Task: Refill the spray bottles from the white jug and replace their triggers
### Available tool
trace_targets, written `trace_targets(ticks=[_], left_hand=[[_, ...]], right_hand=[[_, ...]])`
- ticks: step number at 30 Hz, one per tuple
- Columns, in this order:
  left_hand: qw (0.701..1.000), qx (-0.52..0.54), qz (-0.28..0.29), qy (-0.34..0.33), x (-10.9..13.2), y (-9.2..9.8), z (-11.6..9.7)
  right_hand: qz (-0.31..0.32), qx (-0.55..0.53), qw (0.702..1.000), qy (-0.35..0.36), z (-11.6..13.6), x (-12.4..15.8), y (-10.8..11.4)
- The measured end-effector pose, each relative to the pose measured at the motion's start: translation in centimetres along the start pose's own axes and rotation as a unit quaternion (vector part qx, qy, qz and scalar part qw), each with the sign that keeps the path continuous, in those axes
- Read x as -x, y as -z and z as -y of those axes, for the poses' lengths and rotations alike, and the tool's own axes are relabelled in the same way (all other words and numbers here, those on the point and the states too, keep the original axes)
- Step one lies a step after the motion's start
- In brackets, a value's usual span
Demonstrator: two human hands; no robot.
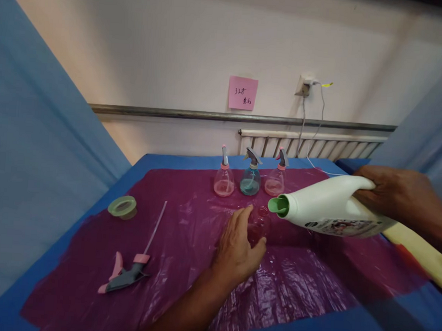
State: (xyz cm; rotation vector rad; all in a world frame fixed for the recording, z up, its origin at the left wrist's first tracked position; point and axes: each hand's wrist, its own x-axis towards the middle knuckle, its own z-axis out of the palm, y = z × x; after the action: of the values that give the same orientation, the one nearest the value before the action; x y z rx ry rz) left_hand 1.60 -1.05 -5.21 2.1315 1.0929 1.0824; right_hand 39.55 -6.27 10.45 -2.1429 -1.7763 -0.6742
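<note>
My left hand [237, 247] curves around a small clear pink bottle [259, 227] without its spray head, fingers at its left side and thumb at the right. My right hand [393, 191] grips the handle of a white detergent jug [329, 199], tipped on its side. The jug's green spout [279, 205] points left, close to the small bottle's mouth; no stream of liquid can be made out. A grey and pink spray head [126, 277] with a thin dip tube lies at the left. Beyond it sits a pale green cap [122, 207].
Behind my hands stand a pink spray bottle [224, 181], a blue spray bottle [250, 181] and another pink spray bottle [275, 183], each holding some liquid. Purple plastic sheeting [185, 263] covers the blue surface. Something yellow [425, 253] lies at the right. Blue curtains hang on both sides.
</note>
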Motion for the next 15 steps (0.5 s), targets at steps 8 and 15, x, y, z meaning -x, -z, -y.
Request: trace_targets(ticks=[8,15], left_hand=[[1.000,-0.014,-0.001,-0.017,0.0,0.1,-0.1],[1.000,-0.018,0.004,-0.025,0.0,0.2,-0.1]], right_hand=[[-0.041,0.051,0.994,0.087,0.1,-1.2,1.8],[-0.079,0.067,0.983,0.153,0.2,-2.0,2.9]])
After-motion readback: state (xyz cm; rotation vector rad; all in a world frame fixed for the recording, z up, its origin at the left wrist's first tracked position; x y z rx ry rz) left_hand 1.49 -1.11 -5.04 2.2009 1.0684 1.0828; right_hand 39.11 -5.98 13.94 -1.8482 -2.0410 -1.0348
